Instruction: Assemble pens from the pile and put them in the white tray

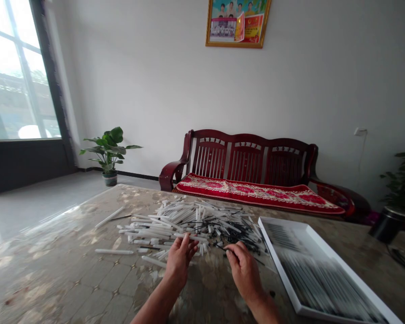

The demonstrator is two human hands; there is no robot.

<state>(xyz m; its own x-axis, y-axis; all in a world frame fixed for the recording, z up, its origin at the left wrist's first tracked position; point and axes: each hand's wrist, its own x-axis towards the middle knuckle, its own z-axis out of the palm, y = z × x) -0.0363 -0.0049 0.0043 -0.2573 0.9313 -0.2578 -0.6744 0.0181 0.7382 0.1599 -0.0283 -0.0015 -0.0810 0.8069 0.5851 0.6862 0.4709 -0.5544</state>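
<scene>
My left hand (182,256) is closed on a white pen-like tube (199,238), which points to the right. In the fingers of my right hand (243,265) is a thin black stick (220,245), its tip facing the white tube but apart from it. Just beyond both hands lies a loose heap of white tubes (175,216). Thin black pieces (236,230) are mixed into the heap on its right side. Several single tubes, such as one white tube (114,252), lie apart to the left.
A shallow white tray (283,288) at the right holds rows of thin grey sticks, blurred. The patterned tabletop (70,274) extends to the left. Behind it stand a red wooden bench (246,157) and a potted plant (110,177). A dark cylinder (388,225) is at far right.
</scene>
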